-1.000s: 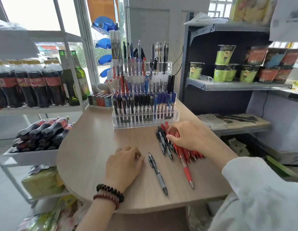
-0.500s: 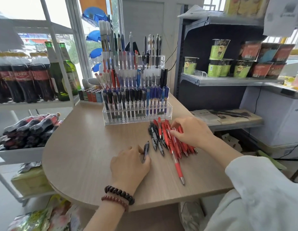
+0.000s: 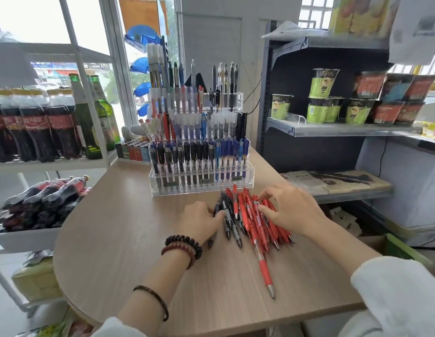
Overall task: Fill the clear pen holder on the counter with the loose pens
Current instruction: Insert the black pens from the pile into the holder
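**A:** What could go wrong for me here?

**B:** The loose pens [image 3: 248,220] lie in a heap on the table [image 3: 129,239], just in front of the clear pen holder [image 3: 201,188]. They are round, so a careless sweep may send some rolling. One red pen [image 3: 263,263] already sticks out of the heap toward the near edge. Nudge the pile and you could knock it off. The holder's front row also looks packed, so pushing a pen into a taken slot might shove the holder back or tip its pens.

**A:** And how are my hands placed?

**B:** They are apart, one at each side of the heap. Your left hand [image 3: 201,220] is at the dark side, and its fingers seem to curl round a black pen [image 3: 210,242], though blur makes that uncertain. Your right hand [image 3: 291,210] arches over the red ones with its fingers spread. The tips touch them but lift nothing yet.
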